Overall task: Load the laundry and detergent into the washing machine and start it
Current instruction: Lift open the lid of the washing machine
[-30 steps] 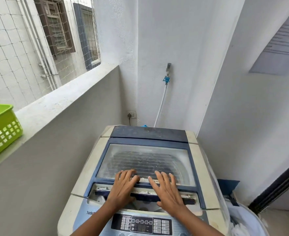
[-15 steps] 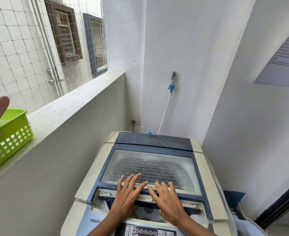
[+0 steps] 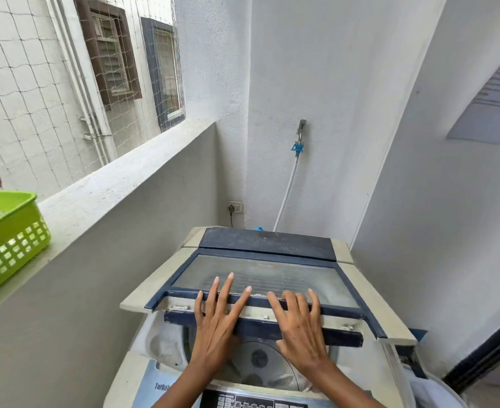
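Navy-framed glazed lid [image 3: 260, 279] — top-loader washing machine [image 3: 142, 301], cream plastic body, standing in the corner of a narrow balcony below a wall tap with its white hose [image 3: 285, 195]. Lid is lifted at its front edge and folding back; drum [image 3: 257, 360] shows beneath, and no laundry is visible in the part that shows

Left hand [image 3: 216, 322]: flat, fingers spread, palm over the lid's front rail, fingertips reaching onto the glass; not closed round anything. Right hand [image 3: 298, 322]: same posture just beside it, fingers slightly curled over the rail; pressing, not gripping, as far as can be told

Handling, judged: lid looks rigid and hinged — a two-panel fold, light enough for open palms, though the dusty pane is likely slippery and should not take the load. Best hold is the dark front rail, both hands near the middle so the panel rises evenly; fingers should stay off the fold line, where they could be pinched. An old plastic frame may flex or drop if released half-raised

Control panel [image 3: 254, 403]: at the near edge, partly out of view, untouched

Nearby: green perforated basket [image 3: 10, 245] on the ledge [image 3: 119, 184] to the left, contents unclear; white bag or cloth at lower right, cut off by the picture's edge

Stage, judged: opening the machine; loading not yet begun
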Demonstrator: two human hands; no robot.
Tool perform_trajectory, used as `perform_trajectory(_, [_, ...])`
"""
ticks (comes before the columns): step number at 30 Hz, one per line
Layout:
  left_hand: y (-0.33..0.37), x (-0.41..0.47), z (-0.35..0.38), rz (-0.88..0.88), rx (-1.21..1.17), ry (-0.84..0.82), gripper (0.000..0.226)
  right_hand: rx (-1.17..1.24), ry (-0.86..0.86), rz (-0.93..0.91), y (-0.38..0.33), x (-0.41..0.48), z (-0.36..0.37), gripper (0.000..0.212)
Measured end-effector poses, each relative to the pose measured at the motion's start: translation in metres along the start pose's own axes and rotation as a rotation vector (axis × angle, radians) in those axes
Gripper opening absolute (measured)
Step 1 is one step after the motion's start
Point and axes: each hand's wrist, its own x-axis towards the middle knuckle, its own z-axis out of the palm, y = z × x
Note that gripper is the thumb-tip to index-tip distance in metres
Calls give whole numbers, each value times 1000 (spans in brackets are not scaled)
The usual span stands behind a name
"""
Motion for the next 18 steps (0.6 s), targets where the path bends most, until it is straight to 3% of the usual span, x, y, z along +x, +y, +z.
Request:
perform_trajectory(3, [0,17,-11,11,2,64,126,-20,64,-1,4,14,-13,101])
perform_trajectory(7, [-3,47,-30,73,34,186,96,-54,173,-4,15,43,-33,97])
perform_trajectory(11, [-8,84,-45,144,65,250,90,-81,217,13,30,78,-43,99])
perform_trajectory(18, [-13,142,-69,227,96,329,77,-130,252,-41,56,128,-50,72])
